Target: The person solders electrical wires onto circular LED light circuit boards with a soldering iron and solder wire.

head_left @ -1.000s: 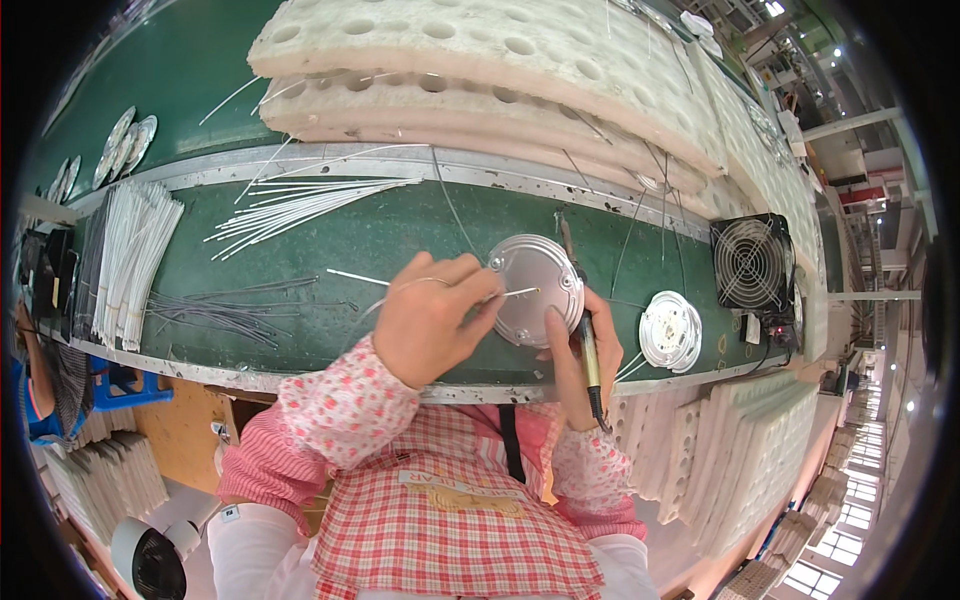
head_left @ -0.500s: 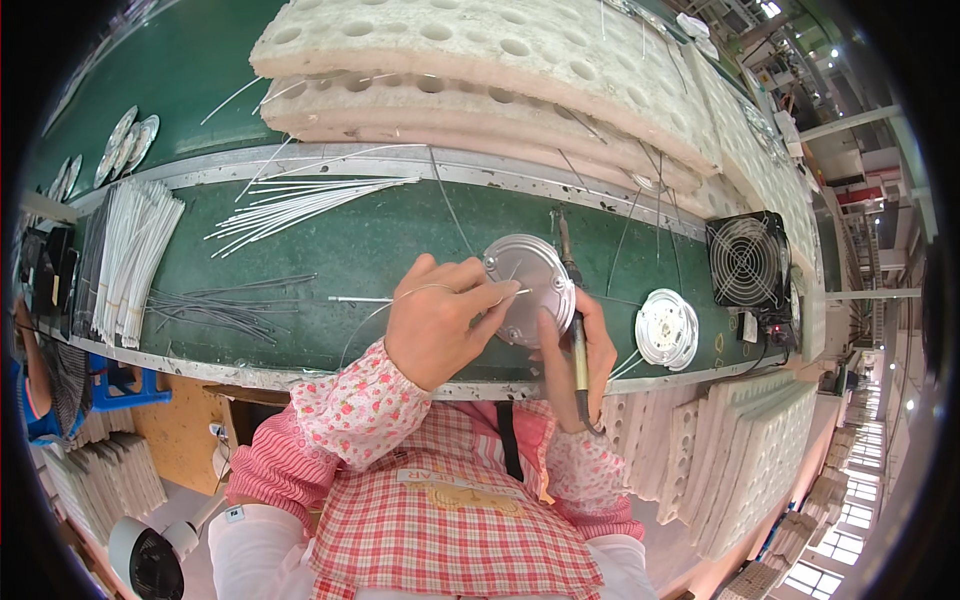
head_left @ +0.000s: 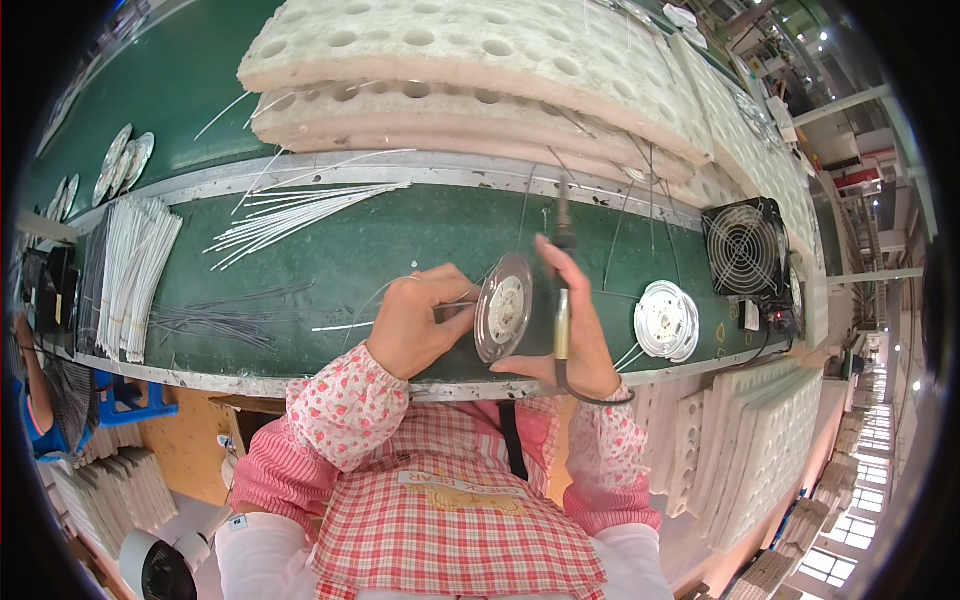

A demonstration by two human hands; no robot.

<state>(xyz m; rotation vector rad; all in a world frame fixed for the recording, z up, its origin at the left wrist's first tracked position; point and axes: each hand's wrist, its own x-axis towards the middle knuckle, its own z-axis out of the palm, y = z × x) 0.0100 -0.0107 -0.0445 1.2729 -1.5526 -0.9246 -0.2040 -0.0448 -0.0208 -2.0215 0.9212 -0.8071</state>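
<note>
My left hand (head_left: 420,320) is closed on a round silver metal disc (head_left: 505,308), gripping its left side; the disc now stands tilted, showing a face with a pale centre. A thin wire loops by these fingers. My right hand (head_left: 580,335) grips a soldering iron (head_left: 562,310) with an olive handle and a cord, its tip upward and blurred. The right thumb reaches to the disc's lower edge. Right of this hand lies another silver disc (head_left: 668,320) with wires. White rods (head_left: 290,215) and dark wires (head_left: 215,320) lie to the left on the green bench (head_left: 400,240).
Perforated white foam boards (head_left: 480,60) are stacked behind, more (head_left: 745,450) below right. A black fan (head_left: 742,245) stands right. Bundled white rods (head_left: 140,280) and metal discs (head_left: 115,170) are left. A co-worker's arm (head_left: 38,385) shows by a blue stool (head_left: 130,405).
The disc has turned from facing up to nearly edge-on. My right hand and iron have risen and shifted away from the disc's centre; the thumb has dropped to its lower edge.
</note>
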